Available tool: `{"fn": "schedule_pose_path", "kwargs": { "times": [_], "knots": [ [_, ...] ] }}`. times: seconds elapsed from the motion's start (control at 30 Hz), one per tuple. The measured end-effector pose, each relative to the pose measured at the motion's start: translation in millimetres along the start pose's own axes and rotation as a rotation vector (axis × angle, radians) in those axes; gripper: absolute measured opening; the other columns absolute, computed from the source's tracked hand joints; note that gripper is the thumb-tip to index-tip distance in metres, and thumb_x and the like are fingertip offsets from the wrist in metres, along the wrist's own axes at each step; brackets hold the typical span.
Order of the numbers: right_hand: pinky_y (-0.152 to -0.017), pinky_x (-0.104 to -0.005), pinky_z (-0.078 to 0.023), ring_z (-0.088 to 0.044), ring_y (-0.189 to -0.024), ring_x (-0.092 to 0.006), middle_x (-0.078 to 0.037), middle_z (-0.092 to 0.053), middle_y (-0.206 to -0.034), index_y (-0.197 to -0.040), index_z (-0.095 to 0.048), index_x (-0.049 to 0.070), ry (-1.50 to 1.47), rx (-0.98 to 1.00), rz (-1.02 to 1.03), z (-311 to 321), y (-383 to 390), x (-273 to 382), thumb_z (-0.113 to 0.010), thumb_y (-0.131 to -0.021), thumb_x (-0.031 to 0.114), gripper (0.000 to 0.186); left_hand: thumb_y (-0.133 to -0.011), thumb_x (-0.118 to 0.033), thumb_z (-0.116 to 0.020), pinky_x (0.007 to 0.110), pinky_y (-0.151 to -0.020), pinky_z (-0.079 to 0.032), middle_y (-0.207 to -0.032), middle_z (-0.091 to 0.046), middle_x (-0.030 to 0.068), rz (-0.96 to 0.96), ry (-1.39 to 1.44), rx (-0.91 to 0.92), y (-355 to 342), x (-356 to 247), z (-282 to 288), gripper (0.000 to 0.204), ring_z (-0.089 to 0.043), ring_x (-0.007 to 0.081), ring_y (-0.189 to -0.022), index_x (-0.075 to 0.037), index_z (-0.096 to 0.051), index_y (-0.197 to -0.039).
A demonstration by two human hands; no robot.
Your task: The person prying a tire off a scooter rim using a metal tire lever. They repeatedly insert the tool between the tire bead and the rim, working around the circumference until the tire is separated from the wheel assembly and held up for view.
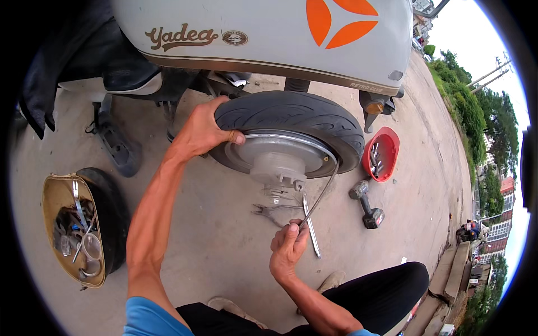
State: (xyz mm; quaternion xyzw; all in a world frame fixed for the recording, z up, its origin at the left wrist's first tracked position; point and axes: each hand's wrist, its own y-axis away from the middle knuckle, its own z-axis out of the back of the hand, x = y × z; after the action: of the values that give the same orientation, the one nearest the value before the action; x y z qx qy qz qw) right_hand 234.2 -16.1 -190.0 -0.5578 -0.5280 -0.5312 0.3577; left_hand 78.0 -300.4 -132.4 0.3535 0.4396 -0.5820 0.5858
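A wheel with a black tire and a grey metal hub stands under the white scooter body. My left hand grips the tire's left side, its thumb pressed over the sidewall beside the rim. In my closed right hand is a thin, slightly bent tire lever. Its far end meets the wheel's right edge, where tire and rim join; how deep it goes in is hidden. Below the hub, a second shiny lever and what look like pliers lie on the ground.
A red helmet holding metal pieces and a cordless power tool lie right of the wheel. At left, an upturned tan-lined container holds assorted tools. A dark scooter part hangs near it. My knee is at lower right.
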Motion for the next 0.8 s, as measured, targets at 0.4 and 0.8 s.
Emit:
{"fn": "schedule_pose_path", "kwargs": {
  "times": [0.4, 0.8],
  "knots": [
    [-0.044, -0.0269, -0.024, -0.026, -0.048, -0.0084, 0.003, -0.031, -0.062, -0.107, -0.051, 0.011, -0.145, 0.057, -0.177, 20, 5, 22, -0.053, -0.111, 0.035, 0.024, -0.066, -0.010, -0.094, 0.040, -0.114, -0.043, -0.139, -0.065, 0.0146, 0.207, 0.006, 0.061, 27, 103, -13, 0.088, -0.059, 0.0264, -0.131, -0.001, -0.055, -0.144],
    [-0.047, -0.0280, -0.029, -0.031, -0.053, -0.0104, 0.001, -0.035, -0.066, -0.097, -0.041, 0.016, -0.364, 0.086, -0.095, -54, 6, 0, -0.050, -0.111, 0.041, 0.031, -0.064, -0.008, -0.094, 0.036, -0.114, -0.042, -0.134, -0.069, 0.0103, 0.131, 0.265, 0.110, 15, 108, -11, 0.085, -0.061, 0.0233, -0.126, -0.001, -0.060, -0.141]
  ]
}}
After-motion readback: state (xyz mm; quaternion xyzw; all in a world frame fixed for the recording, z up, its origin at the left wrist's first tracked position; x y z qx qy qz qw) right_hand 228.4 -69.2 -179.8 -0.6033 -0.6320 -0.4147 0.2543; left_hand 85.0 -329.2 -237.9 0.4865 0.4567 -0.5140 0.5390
